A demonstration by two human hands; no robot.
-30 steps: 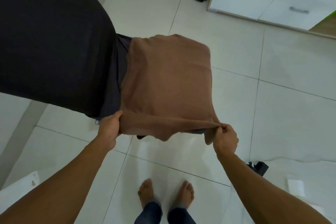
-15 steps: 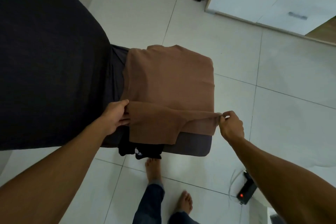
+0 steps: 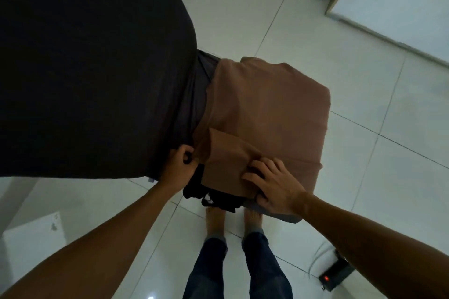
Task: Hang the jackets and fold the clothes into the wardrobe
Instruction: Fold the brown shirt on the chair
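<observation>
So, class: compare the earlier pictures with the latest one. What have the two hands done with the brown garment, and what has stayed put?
The near edge of the brown garment was folded away from the person and laid down. The right hand let go its pinch and now presses flat on the fold. The left hand moved to the garment's left edge, fingers curled there. The dark cushion under it, the black clothes and the floor stayed.

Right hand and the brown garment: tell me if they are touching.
Touching. The head view shows the right hand lying on the folded brown garment, fingers spread across its near flap and thumb at the lower edge, no gap.
</observation>
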